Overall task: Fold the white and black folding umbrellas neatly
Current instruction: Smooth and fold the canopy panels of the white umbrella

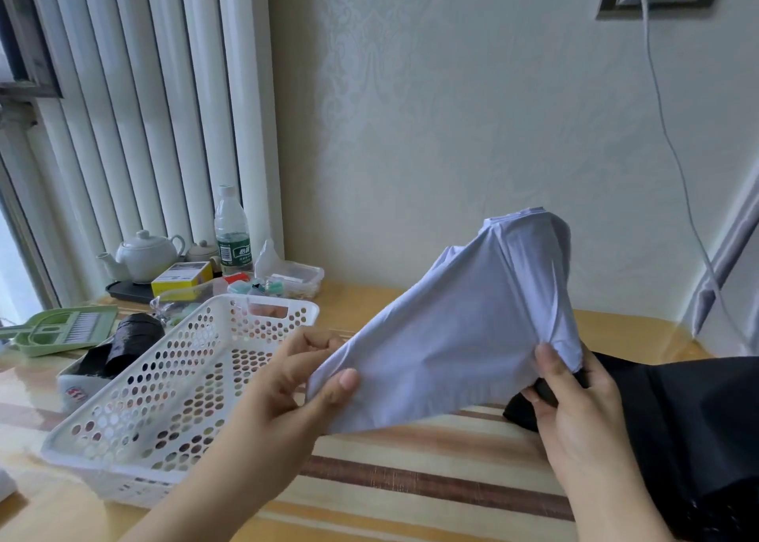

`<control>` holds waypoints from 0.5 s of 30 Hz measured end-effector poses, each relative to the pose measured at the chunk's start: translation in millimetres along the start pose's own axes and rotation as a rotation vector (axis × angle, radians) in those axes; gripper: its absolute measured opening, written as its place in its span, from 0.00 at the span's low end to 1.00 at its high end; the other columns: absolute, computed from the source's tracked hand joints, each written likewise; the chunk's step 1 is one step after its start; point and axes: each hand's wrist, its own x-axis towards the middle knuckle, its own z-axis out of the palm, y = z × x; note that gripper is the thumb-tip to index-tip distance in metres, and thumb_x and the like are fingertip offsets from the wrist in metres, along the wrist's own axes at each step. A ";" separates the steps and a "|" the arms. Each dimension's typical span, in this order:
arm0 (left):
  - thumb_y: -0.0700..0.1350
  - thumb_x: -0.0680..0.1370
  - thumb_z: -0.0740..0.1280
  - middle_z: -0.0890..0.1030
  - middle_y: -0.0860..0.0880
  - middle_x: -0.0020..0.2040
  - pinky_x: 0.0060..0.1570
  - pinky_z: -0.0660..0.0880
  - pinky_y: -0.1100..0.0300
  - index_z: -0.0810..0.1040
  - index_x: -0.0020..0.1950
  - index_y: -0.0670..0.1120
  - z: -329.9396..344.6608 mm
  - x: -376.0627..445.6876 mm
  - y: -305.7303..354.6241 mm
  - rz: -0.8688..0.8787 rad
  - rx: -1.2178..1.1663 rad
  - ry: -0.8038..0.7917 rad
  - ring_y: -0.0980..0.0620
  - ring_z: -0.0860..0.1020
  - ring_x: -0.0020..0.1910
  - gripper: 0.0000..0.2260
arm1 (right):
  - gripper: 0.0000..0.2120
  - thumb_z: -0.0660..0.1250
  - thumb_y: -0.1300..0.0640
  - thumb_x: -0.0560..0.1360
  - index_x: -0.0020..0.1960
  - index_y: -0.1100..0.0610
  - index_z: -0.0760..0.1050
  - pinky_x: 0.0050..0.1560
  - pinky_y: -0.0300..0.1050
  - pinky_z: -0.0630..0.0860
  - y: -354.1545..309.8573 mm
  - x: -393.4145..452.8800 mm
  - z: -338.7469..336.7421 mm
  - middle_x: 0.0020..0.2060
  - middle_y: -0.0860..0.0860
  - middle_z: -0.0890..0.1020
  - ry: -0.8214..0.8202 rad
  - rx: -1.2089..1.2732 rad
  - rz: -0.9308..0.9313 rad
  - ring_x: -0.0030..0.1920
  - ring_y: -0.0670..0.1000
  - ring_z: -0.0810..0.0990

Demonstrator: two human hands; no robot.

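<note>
The white umbrella (472,319) is held up above the table, its pale canopy hanging loose and its tip pointing up and away. My left hand (304,381) pinches the canopy's lower left edge between thumb and fingers. My right hand (575,410) grips the umbrella's dark handle end together with the gathered fabric at the lower right. The black umbrella (698,430) lies on the table at the right, partly behind my right hand, and its canopy is spread loosely.
A white perforated basket (172,381) stands on the striped table (410,480) at the left. Behind it are a black roll, a green tray, a white teapot (143,254), a water bottle (232,229) and small boxes. A white cable hangs down the wall at the right.
</note>
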 end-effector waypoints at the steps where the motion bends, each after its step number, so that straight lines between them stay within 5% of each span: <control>1: 0.66 0.70 0.66 0.76 0.56 0.43 0.45 0.70 0.67 0.80 0.36 0.53 1.4 -1.6 3.7 0.062 0.064 0.038 0.56 0.77 0.44 0.17 | 0.34 0.81 0.36 0.46 0.48 0.49 0.82 0.45 0.44 0.75 -0.2 -0.3 -1.0 0.42 0.47 0.83 0.018 0.005 -0.005 0.42 0.49 0.81; 4: 0.64 0.69 0.67 0.77 0.61 0.48 0.44 0.69 0.74 0.76 0.30 0.52 3.4 -3.2 7.7 0.099 0.214 0.101 0.61 0.77 0.51 0.17 | 0.24 0.77 0.47 0.59 0.53 0.51 0.79 0.46 0.44 0.74 0.6 -0.6 -4.3 0.45 0.46 0.84 0.013 0.054 0.016 0.44 0.46 0.83; 6: 0.68 0.63 0.70 0.78 0.59 0.54 0.52 0.73 0.67 0.79 0.32 0.49 2.0 -3.7 5.5 -0.058 0.090 0.071 0.58 0.77 0.57 0.21 | 0.20 0.72 0.51 0.64 0.55 0.52 0.77 0.45 0.42 0.76 -0.8 -1.4 -5.0 0.48 0.47 0.84 0.004 0.075 0.028 0.47 0.45 0.84; 8: 0.59 0.57 0.76 0.84 0.49 0.47 0.47 0.78 0.53 0.82 0.35 0.47 1.5 -5.9 7.6 -0.266 -0.203 0.037 0.47 0.81 0.45 0.18 | 0.29 0.79 0.44 0.57 0.55 0.51 0.78 0.40 0.38 0.79 -1.5 -0.3 -5.3 0.48 0.48 0.85 -0.017 0.061 -0.001 0.48 0.46 0.84; 10: 0.48 0.52 0.75 0.82 0.42 0.34 0.33 0.74 0.60 0.76 0.26 0.45 2.0 -7.4 11.6 -0.330 -0.334 0.107 0.48 0.76 0.31 0.12 | 0.40 0.81 0.39 0.49 0.57 0.51 0.77 0.38 0.38 0.80 -2.2 -1.4 -2.4 0.49 0.47 0.85 -0.017 0.035 -0.021 0.48 0.46 0.84; 13: 0.40 0.52 0.71 0.83 0.39 0.35 0.28 0.71 0.61 0.68 0.23 0.47 4.2 -8.5 19.2 -0.204 -0.458 0.184 0.48 0.76 0.30 0.11 | 0.32 0.80 0.47 0.56 0.58 0.52 0.77 0.38 0.39 0.80 0.5 -1.2 -1.3 0.50 0.49 0.85 -0.053 0.076 0.006 0.49 0.48 0.84; 15: 0.37 0.55 0.71 0.81 0.41 0.33 0.28 0.71 0.62 0.71 0.27 0.45 0.5 -7.4 22.6 -0.210 -0.554 0.048 0.48 0.76 0.29 0.09 | 0.25 0.77 0.51 0.60 0.56 0.52 0.78 0.39 0.39 0.80 3.2 -0.7 -2.7 0.50 0.51 0.84 -0.083 0.120 0.031 0.48 0.48 0.84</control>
